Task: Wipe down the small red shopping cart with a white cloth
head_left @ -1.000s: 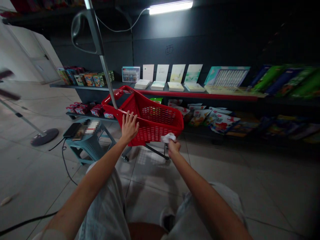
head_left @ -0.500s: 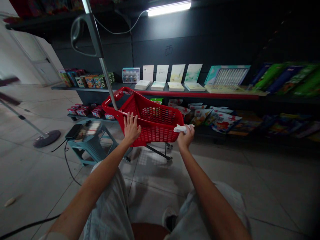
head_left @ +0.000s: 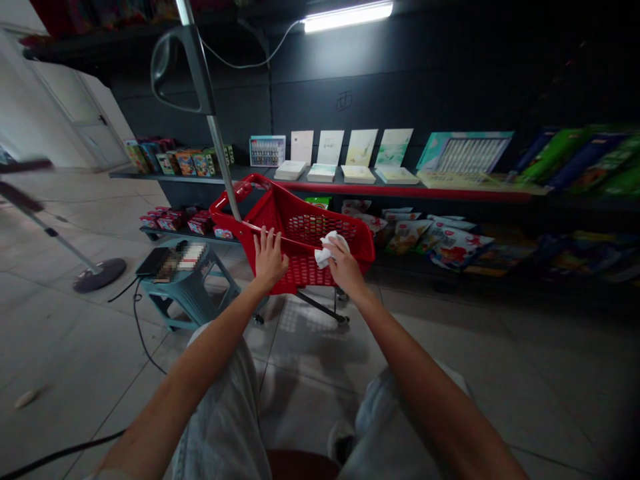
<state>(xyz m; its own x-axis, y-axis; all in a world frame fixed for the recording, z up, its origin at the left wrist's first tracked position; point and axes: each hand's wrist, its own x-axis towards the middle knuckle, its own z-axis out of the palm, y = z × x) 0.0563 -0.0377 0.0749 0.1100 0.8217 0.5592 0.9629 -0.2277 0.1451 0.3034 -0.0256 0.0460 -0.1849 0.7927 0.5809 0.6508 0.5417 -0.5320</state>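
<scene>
A red plastic shopping cart (head_left: 305, 272) with perforated basket walls stands in front of me, its handle toward the left. My left hand (head_left: 270, 259) lies on the near rim of the basket, fingers spread, with nothing in its grasp. Crumpled white cloth or tissue (head_left: 324, 256) is pressed against the near rim by my right hand (head_left: 345, 263), its fingers closed on it. Whether the white piece is cloth or paper I cannot tell.
A blue-grey plastic stool (head_left: 193, 293) carrying small devices is left of the cart. A metal pole (head_left: 225, 163) rises by the cart handle. Behind run a shelf (head_left: 380, 189) with boxes and notebooks and, lower, snack bags (head_left: 453, 241). A black cable (head_left: 75, 450) crosses the floor.
My right hand has moved left with the white cloth or tissue, from the basket's right front corner to along the near rim. The left hand stays on the rim.
</scene>
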